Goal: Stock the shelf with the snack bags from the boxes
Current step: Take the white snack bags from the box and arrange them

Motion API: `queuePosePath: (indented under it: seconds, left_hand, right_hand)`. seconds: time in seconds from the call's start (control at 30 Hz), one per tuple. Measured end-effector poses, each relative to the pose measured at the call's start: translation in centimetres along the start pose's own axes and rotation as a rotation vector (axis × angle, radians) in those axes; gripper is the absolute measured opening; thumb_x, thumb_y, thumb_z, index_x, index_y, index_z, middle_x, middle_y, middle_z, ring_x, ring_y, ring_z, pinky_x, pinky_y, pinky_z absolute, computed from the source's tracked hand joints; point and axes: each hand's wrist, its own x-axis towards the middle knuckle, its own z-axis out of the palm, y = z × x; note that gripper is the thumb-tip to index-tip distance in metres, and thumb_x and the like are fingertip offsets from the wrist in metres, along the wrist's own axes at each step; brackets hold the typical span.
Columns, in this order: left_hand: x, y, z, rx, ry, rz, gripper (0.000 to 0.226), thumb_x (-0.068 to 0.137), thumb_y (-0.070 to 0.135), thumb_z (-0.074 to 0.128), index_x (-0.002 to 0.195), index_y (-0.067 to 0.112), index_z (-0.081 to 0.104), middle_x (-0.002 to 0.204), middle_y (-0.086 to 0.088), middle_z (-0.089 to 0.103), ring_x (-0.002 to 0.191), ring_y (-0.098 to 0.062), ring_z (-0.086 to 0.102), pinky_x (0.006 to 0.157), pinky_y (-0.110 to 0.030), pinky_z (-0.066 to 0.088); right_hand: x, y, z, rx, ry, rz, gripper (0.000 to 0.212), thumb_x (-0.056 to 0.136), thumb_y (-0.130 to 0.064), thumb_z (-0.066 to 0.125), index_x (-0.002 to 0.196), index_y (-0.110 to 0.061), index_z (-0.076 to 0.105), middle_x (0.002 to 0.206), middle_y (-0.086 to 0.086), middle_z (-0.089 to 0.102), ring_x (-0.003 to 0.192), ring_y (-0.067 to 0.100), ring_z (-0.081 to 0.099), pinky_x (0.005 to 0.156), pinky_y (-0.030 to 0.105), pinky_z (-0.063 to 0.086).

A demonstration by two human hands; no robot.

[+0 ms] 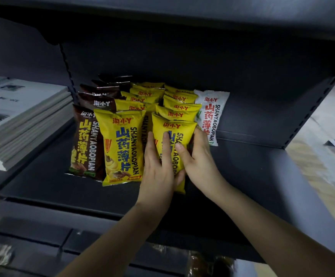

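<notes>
A yellow snack bag (173, 136) stands upright at the front of the right-hand yellow row on the dark shelf (252, 176); the left hand (158, 170) lies flat on its face with fingers spread, thumb under its lower edge; the right hand (198, 156) clasps its right side, so both hands are clamped on it; just left stands another yellow bag (120, 144), then a row of brown bags (84, 140); a white bag (210, 114) leans behind on the right; stacked booklets (22, 120) lie on the neighbouring shelf at left.
</notes>
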Motion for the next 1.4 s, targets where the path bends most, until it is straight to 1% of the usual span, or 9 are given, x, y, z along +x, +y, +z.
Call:
queuePosePath:
  seconds: [0.2,0.33,0.43,0.57,0.7,0.87,1.13,1.23,1.4]
  left_hand:
    - [-0.2,0.1,-0.8,0.023,0.007,0.019,0.089,0.078,0.039,0.07,0.143,0.004,0.022,0.14,-0.037,0.031,0.13,-0.049,0.037,0.105,-0.049,0.038]
    - [-0.7,0.0,-3.1,0.048,0.173,0.088,0.068,0.093,0.044,0.047,0.139,-0.004,0.035,0.141,-0.033,0.035,0.134,-0.045,0.032,0.109,-0.053,0.033]
    - [-0.1,-1.9,-4.8,0.044,0.23,-0.067,0.067,0.093,0.039,0.048,0.141,-0.004,0.031,0.145,-0.033,0.028,0.137,-0.046,0.026,0.111,-0.056,0.026]
    - [1.6,-5.3,-4.9,-0.049,0.082,-0.143,0.081,0.092,0.041,0.052,0.148,-0.002,0.012,0.151,-0.035,0.008,0.142,-0.046,0.01,0.116,-0.05,0.017]
    - [2.3,-6.5,-4.7,-0.074,-0.04,-0.025,0.086,0.089,0.038,0.056,0.15,0.002,0.007,0.153,-0.031,0.0,0.144,-0.043,0.004,0.114,-0.048,0.023]
    - [2.5,-7.2,-4.8,-0.108,-0.086,0.025,0.086,0.089,0.039,0.055,0.151,0.006,0.003,0.154,-0.028,-0.005,0.144,-0.04,0.001,0.111,-0.047,0.026]
    - [2.5,-7.4,-5.3,-0.013,-0.052,0.083,0.077,0.092,0.043,0.044,0.148,0.0,0.012,0.152,-0.032,0.007,0.142,-0.044,0.011,0.115,-0.048,0.023]
    - [1.9,-6.4,-6.1,0.041,0.051,0.067,0.073,0.091,0.03,0.053,0.144,-0.007,0.021,0.149,-0.035,0.015,0.139,-0.049,0.016,0.115,-0.054,0.02]
    - [-1.8,0.4,-9.2,-0.354,0.115,0.213,0.052,0.091,0.006,0.047,0.136,-0.014,0.03,0.139,-0.026,0.034,0.134,-0.04,0.031,0.113,-0.05,0.026]
  right_hand:
    - [-0.8,-0.4,-0.4,-0.027,0.026,0.07,0.057,0.087,-0.039,0.057,0.132,-0.005,0.047,0.125,0.009,0.048,0.119,0.021,0.045,0.104,0.036,0.038]
    - [-2.7,-0.8,-1.7,-0.004,0.099,0.122,0.063,0.084,-0.042,0.051,0.133,-0.004,0.047,0.124,0.01,0.056,0.111,0.019,0.056,0.097,0.03,0.044]
    - [-4.6,-1.2,-3.0,-0.053,0.026,0.099,0.063,0.091,-0.038,0.058,0.142,-0.01,0.037,0.132,0.007,0.049,0.12,0.019,0.049,0.103,0.032,0.041]
    - [-6.3,-2.6,-2.6,-0.413,-0.088,-0.084,0.091,0.085,-0.054,0.057,0.153,-0.017,0.009,0.154,0.007,0.018,0.142,0.024,0.017,0.112,0.041,0.025]
    - [-5.2,-2.8,-0.5,-0.838,-0.067,-0.34,0.099,0.072,-0.065,0.064,0.151,-0.023,0.022,0.157,0.013,0.022,0.144,0.034,0.021,0.11,0.06,0.028]
    - [-3.7,-2.3,0.6,-1.015,-0.053,-0.369,0.102,0.066,-0.072,0.065,0.149,-0.023,0.031,0.156,0.013,0.027,0.143,0.035,0.026,0.108,0.062,0.029]
    - [-3.6,-2.3,0.9,-1.032,-0.013,-0.39,0.097,0.069,-0.067,0.067,0.147,-0.02,0.034,0.155,0.014,0.028,0.142,0.035,0.027,0.108,0.06,0.03]
    - [-4.0,-2.9,0.4,-0.957,-0.032,-0.457,0.088,0.072,-0.06,0.068,0.143,-0.016,0.041,0.153,0.014,0.034,0.14,0.033,0.033,0.108,0.058,0.03]
    - [-7.4,-5.1,-2.0,-0.576,0.135,-0.434,0.053,0.084,-0.026,0.059,0.132,-0.005,0.053,0.136,0.018,0.051,0.122,0.035,0.049,0.096,0.048,0.043]
